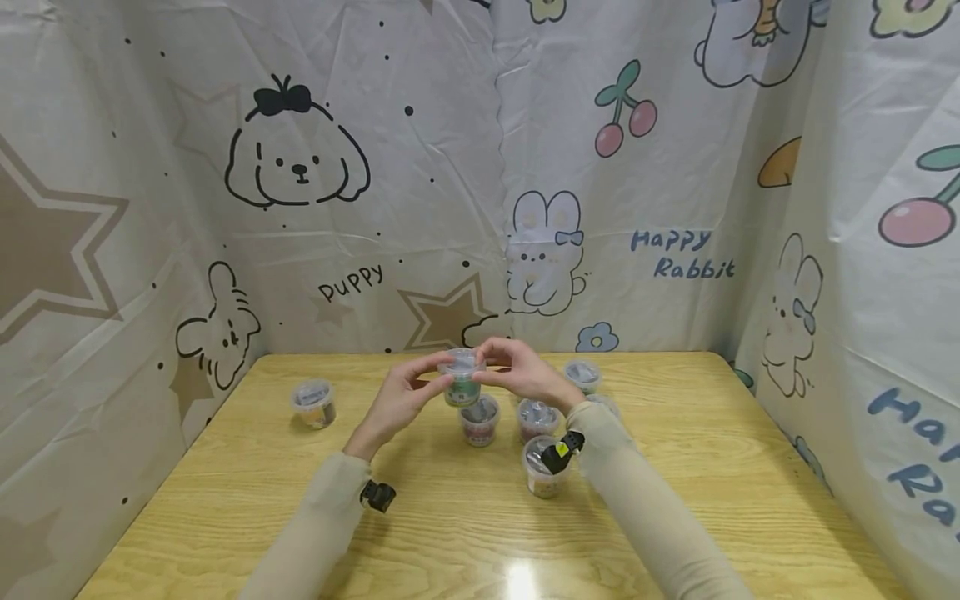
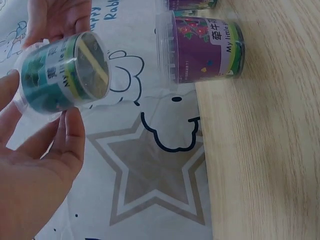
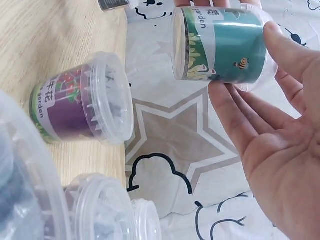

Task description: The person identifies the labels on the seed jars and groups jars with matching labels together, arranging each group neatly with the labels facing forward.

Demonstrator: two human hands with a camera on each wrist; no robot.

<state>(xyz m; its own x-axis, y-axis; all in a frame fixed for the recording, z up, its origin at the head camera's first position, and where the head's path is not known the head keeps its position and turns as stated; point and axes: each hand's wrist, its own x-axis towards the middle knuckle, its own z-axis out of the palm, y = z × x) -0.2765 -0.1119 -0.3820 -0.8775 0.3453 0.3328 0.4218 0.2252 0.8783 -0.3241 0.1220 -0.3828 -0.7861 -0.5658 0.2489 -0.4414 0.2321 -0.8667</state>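
A small clear plastic tub (image 1: 462, 392) with a green "garden" label and a clear lid is held up above the table by both hands. My left hand (image 1: 401, 402) grips its left side, thumb near and fingers behind. From the other side my right hand (image 1: 519, 370) pinches it close to the lid rim. In the left wrist view, a yellowish stick shows through the base of the tub (image 2: 65, 75). Below the raised tub, a purple-labelled tub (image 1: 479, 425) stands upright on the table; the right wrist view shows this purple tub (image 3: 75, 100) beside the held one.
More lidded tubs stand right of centre: one purplish tub (image 1: 537, 419), an orange-labelled tub (image 1: 543, 479) partly behind the right wrist camera, and a tub (image 1: 582, 377) farther back. Another tub (image 1: 313, 403) stands alone at the left. A printed curtain (image 1: 450, 208) encloses the wooden table (image 1: 450, 533).
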